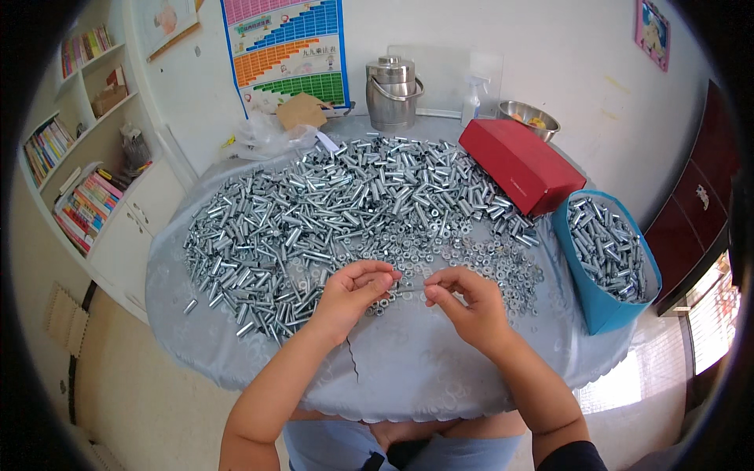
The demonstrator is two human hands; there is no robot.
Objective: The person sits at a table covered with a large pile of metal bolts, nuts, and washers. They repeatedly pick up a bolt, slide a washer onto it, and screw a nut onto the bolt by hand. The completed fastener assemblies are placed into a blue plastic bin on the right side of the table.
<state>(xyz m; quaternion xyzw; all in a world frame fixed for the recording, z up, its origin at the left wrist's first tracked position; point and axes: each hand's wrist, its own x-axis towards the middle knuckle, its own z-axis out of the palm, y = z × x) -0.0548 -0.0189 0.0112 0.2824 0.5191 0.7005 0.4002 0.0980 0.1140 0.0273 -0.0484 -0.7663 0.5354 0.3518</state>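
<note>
My left hand [353,297] is raised over the near middle of the table, its thumb and forefinger pinched together. Facing it a short gap away, my right hand [471,306] is also pinched. Whatever sits in either fingertip grip is too small to make out. Just beyond my fingers lie many loose nuts and washers [503,271], spread toward the right. A broad heap of short silvery metal tubes [314,196] covers the far and left parts of the table, some lying close to my left hand.
A blue bin [601,314] full of metal fasteners [605,247] stands at the right edge. Behind it lies a red box [522,165]. A steel pot [391,94], spray bottle [473,98], metal bowl [542,118] and plastic bag [267,140] line the back of the grey-covered table [424,369].
</note>
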